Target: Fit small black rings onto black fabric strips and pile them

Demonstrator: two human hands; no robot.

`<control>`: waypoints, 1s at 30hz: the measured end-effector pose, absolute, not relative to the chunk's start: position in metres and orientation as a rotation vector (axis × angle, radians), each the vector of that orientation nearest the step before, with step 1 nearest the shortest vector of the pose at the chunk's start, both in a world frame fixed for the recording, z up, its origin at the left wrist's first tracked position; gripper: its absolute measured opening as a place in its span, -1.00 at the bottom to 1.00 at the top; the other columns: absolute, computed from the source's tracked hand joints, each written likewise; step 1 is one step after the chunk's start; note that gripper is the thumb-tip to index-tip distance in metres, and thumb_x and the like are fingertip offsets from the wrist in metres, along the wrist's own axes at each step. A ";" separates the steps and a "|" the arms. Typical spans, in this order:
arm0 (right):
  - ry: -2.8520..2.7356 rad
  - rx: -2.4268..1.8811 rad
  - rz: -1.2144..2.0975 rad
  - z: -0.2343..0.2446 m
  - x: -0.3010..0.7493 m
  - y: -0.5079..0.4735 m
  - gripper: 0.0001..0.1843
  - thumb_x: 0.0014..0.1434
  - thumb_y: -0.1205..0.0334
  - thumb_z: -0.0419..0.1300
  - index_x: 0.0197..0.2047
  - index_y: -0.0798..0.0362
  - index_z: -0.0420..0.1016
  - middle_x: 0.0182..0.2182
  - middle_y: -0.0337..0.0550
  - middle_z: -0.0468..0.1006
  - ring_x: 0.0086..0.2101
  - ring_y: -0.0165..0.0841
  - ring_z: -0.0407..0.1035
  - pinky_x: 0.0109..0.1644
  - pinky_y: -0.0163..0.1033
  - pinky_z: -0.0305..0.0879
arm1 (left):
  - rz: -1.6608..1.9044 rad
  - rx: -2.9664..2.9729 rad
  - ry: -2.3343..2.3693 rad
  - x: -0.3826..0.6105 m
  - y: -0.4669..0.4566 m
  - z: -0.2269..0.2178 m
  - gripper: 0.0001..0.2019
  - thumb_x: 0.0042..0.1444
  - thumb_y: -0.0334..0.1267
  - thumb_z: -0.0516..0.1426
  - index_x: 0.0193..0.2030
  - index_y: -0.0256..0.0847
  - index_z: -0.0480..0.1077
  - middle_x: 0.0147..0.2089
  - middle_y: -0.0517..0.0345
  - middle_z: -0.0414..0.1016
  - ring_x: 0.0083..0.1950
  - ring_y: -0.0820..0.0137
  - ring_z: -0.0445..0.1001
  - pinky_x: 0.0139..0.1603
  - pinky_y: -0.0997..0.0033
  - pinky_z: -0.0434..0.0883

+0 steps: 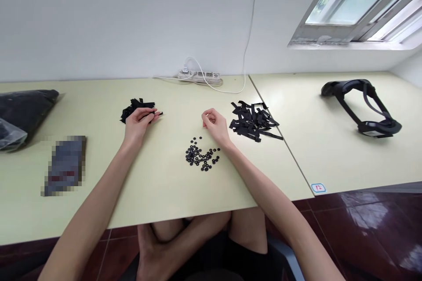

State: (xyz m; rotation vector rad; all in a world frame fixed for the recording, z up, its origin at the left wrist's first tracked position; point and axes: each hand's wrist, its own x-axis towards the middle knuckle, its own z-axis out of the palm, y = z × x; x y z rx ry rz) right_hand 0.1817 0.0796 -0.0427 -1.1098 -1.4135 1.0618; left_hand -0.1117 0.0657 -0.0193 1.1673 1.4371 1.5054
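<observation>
My left hand [137, 124] is closed on a small black strip [160, 113], whose end sticks out past the fingertips. A bunched pile of black strips [136, 105] lies just behind that hand, partly covered by it. To the right, my right hand [215, 126] hovers low over the table with its fingers curled in a pinch. What sits in those fingers, if anything, is hidden. Many small black rings [198, 156] are scattered on the table below and left of the right hand. Beyond it on the right spreads a second, looser heap of black strips [252, 119].
A power strip [199, 76] with a white cable [245, 59] rests against the wall. At left are a dark plastic bag [28, 112] and a blurred flat object [66, 164]. A black headset [362, 101] stands on the adjoining table [346, 158], past a seam.
</observation>
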 end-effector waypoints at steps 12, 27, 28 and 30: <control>-1.524 -1.570 0.364 -0.025 0.254 0.104 -0.93 0.36 0.25 0.24 -0.21 -0.09 0.47 -0.28 -0.08 0.66 -0.22 -0.10 0.50 -0.04 0.00 0.33 | 1.521 1.717 1.773 -0.161 0.078 -0.031 -0.79 0.34 -0.36 0.19 -0.05 -0.09 0.67 0.18 0.02 0.70 0.24 0.20 0.64 0.47 0.17 0.47; -1.697 -1.919 0.023 -0.057 0.286 0.123 -0.66 0.34 0.26 0.22 0.15 0.10 0.52 0.18 0.29 0.53 0.21 0.14 0.35 0.32 0.13 0.30 | 1.366 2.100 1.790 -0.156 0.087 -0.041 -0.72 0.42 -0.36 0.02 0.04 -0.16 0.55 0.32 -0.10 0.64 0.36 0.09 0.60 0.51 0.00 0.42; -1.687 -1.943 0.011 -0.057 0.288 0.123 -0.64 0.36 0.23 0.22 0.18 0.12 0.53 0.20 0.30 0.52 0.23 0.15 0.34 0.33 0.15 0.29 | 1.363 2.103 1.786 -0.154 0.086 -0.040 -0.73 0.43 -0.36 0.02 0.03 -0.15 0.55 0.33 -0.10 0.64 0.35 0.10 0.60 0.51 0.00 0.41; -1.692 -1.979 0.008 -0.057 0.290 0.122 -0.64 0.40 0.20 0.22 0.20 0.11 0.55 0.22 0.31 0.52 0.25 0.16 0.34 0.34 0.16 0.28 | 1.369 2.102 1.777 -0.150 0.084 -0.038 -0.75 0.43 -0.35 0.03 0.02 -0.14 0.54 0.32 -0.08 0.63 0.34 0.11 0.60 0.52 0.00 0.40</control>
